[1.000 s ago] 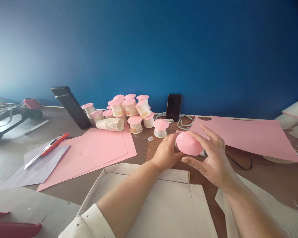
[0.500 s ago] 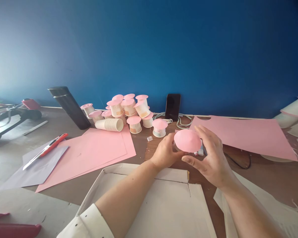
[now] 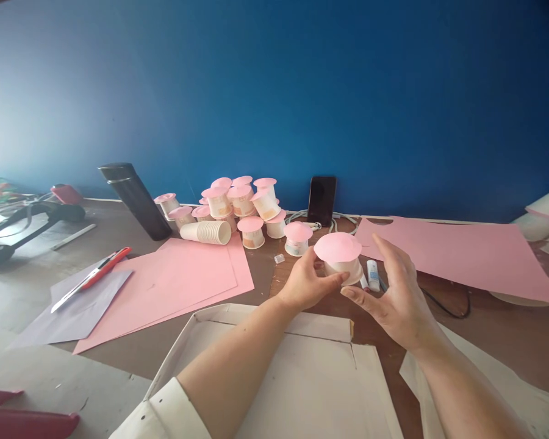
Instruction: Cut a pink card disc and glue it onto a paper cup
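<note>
My left hand (image 3: 307,281) grips a white paper cup (image 3: 345,268) low on its side, thumb across the front. A pink paper cone (image 3: 337,246) caps this upside-down cup like a wide roof. My right hand (image 3: 396,292) is just to the right, fingers and thumb spread apart, with a gap between it and the cup. Behind the hands lie a small white-and-blue tube (image 3: 373,275) and a sheet of pink paper (image 3: 457,253). Another pink-topped cup (image 3: 297,238) stands to the left of the held one.
Several pink-topped cups (image 3: 242,201) are piled by the wall, near a stack of nested cups (image 3: 205,233). A black bottle (image 3: 137,204), a phone (image 3: 321,201), pink sheets (image 3: 174,274) and a red utility knife (image 3: 94,274) are around. White cardboard (image 3: 297,384) lies in front.
The held cup has tipped upright, so its white side now shows under the pink cone. My right hand has drawn slightly away from it. The view has shifted a little.
</note>
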Demonstrator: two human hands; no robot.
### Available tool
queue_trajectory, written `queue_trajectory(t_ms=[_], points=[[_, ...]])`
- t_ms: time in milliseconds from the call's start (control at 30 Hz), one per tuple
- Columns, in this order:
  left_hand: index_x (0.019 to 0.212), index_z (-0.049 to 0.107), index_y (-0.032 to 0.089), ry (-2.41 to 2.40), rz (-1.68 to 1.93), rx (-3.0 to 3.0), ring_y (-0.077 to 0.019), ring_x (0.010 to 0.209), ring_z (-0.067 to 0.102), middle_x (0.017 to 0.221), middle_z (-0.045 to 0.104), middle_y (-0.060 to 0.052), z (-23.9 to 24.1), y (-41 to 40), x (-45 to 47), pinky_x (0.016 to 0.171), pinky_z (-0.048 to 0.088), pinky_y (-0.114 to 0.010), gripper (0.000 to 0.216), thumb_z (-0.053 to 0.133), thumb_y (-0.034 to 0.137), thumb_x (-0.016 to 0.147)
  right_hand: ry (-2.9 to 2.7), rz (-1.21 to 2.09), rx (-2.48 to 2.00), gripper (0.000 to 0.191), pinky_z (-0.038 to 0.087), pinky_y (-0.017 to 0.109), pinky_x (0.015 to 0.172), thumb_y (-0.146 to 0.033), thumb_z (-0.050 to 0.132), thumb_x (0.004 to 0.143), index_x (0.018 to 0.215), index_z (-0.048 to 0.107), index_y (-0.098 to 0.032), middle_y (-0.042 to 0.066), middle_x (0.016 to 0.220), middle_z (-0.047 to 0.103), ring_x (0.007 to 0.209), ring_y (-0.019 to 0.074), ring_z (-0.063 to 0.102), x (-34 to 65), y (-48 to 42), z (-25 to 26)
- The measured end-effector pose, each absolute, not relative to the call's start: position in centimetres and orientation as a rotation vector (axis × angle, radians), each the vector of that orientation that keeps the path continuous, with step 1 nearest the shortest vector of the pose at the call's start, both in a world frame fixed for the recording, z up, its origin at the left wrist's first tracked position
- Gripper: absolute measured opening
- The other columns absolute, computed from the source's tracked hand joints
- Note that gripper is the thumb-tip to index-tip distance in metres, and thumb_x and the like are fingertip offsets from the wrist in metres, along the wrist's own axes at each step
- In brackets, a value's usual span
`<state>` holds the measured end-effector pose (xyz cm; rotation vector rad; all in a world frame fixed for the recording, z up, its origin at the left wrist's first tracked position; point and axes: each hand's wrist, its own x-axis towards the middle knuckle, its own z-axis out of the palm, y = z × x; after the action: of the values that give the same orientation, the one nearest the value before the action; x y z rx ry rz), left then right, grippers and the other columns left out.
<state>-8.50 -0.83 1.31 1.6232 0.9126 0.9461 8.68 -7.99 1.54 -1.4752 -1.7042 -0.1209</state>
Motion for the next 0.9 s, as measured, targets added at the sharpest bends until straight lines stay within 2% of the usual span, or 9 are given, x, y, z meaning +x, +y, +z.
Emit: queue_trajectory(t_ms=[133,300,467,600,900], points=[[0.13,0.053,0.019,0.968,1.035,1.732,-0.0291,0.118,0.059,0.129,0.064,-0.013,2.0,-1.3,-8.8,0.1,0.048,-0.046,0.063,0.076,0.043,0.076,-1.694,-0.107,-1.486,0.099,0.04,0.057,0.11,-0.075,0.061,0.079,0.156,0.03,-0.022,0.019,0.148,0.045,0.14,0.0395,0.038,8.7,-7.9,1.4],[0.125,0.055,0.022,1.033,1.217,1.8,-0.0278,0.116,0.058,0.126,0.062,-0.011,2.4,-0.7,-9.3,0.098,0.048,-0.044,0.053,0.073,0.039,0.078,-1.669,-0.038,-1.513,0.098,0.042,0.058,0.108,-0.074,0.063,0.079,0.157,0.03,-0.025,0.017,0.15,0.043,0.143,0.0401,0.035,8.4,-8.1,1.4],[0.124,0.053,0.021,1.328,1.481,1.665,-0.0277,0.112,0.059,0.122,0.063,-0.011,3.3,2.1,-11.6,0.095,0.047,-0.044,0.059,0.077,0.039,0.073,-1.651,0.014,-1.559,0.097,0.038,0.062,0.109,-0.075,0.062,0.078,0.155,0.033,-0.025,0.018,0.15,0.044,0.142,0.0418,0.036,8.3,-8.0,1.2],[0.12,0.053,0.02,1.646,1.69,1.632,-0.0293,0.119,0.054,0.123,0.062,-0.011,4.3,5.1,-15.0,0.101,0.043,-0.045,0.055,0.076,0.036,0.073,-1.663,0.04,-1.586,0.095,0.041,0.061,0.108,-0.074,0.063,0.078,0.155,0.033,-0.027,0.016,0.151,0.043,0.141,0.0409,0.038,8.3,-7.8,0.9],[0.116,0.055,0.023,1.978,1.5,1.562,-0.0317,0.124,0.05,0.121,0.065,-0.009,3.8,8.4,-17.8,0.1,0.043,-0.044,0.046,0.072,0.039,0.075,-1.705,0.11,-1.6,0.088,0.043,0.059,0.107,-0.072,0.063,0.08,0.153,0.037,-0.031,0.011,0.152,0.044,0.141,0.0385,0.038,8.3,-7.8,0.7]])
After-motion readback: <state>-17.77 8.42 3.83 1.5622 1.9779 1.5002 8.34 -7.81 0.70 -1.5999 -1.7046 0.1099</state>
